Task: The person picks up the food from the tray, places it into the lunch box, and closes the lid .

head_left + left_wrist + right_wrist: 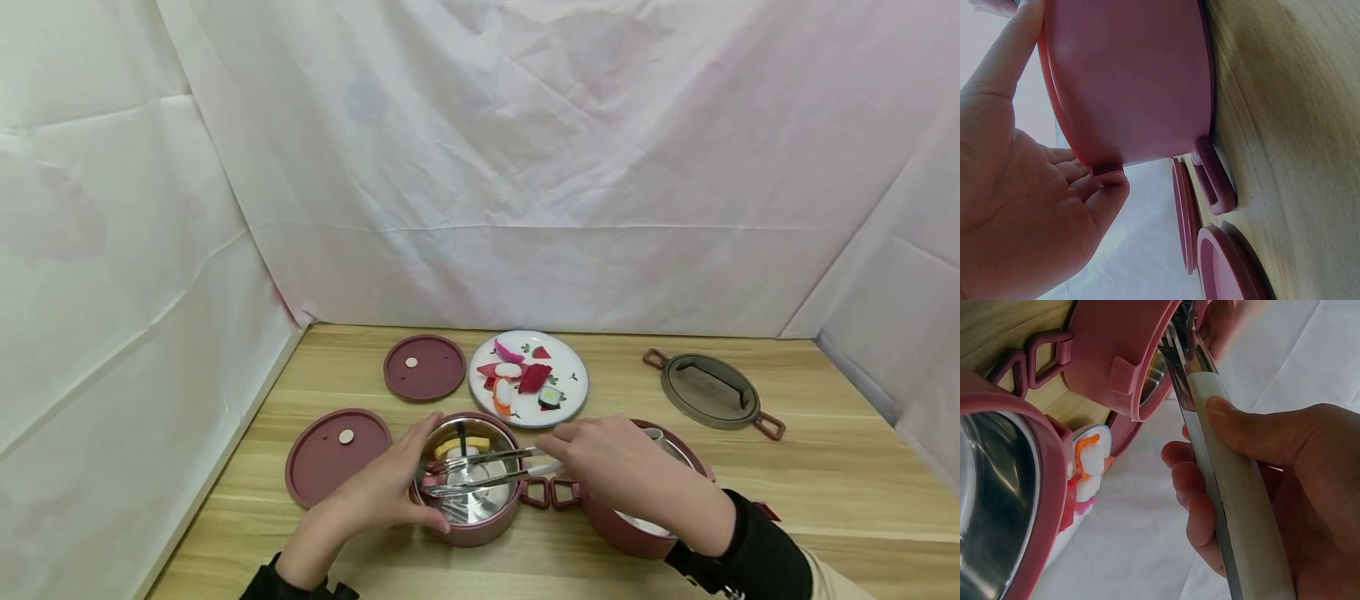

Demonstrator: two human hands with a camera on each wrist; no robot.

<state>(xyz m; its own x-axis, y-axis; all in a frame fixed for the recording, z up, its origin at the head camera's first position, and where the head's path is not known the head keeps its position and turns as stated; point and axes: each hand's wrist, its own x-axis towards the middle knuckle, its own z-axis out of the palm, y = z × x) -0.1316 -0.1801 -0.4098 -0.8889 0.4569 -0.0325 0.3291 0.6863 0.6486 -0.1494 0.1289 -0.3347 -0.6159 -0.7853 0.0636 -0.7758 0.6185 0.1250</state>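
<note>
My right hand (pixel 611 458) grips metal tongs (pixel 487 481) with white handles, the thumb pressed along one handle in the right wrist view. Their two silver arms reach over the left pink pot (pixel 480 535), spread apart, with the tips near a small pink piece (pixel 432 481) at the inner left side. Farther back in that steel-lined pot lies a yellow toy sushi piece (pixel 476 443) with a black band. My left hand (pixel 382 483) holds this pot from the left, thumb at the near side, fingers round the rim and a side latch (pixel 1110 178).
A second pink pot (pixel 633 542) stands under my right forearm, handle to handle with the first. Behind are a white plate (pixel 573 392) of toy food pieces and two round pink lids (pixel 427 383). A dark see-through lid (pixel 708 408) with handles lies at right.
</note>
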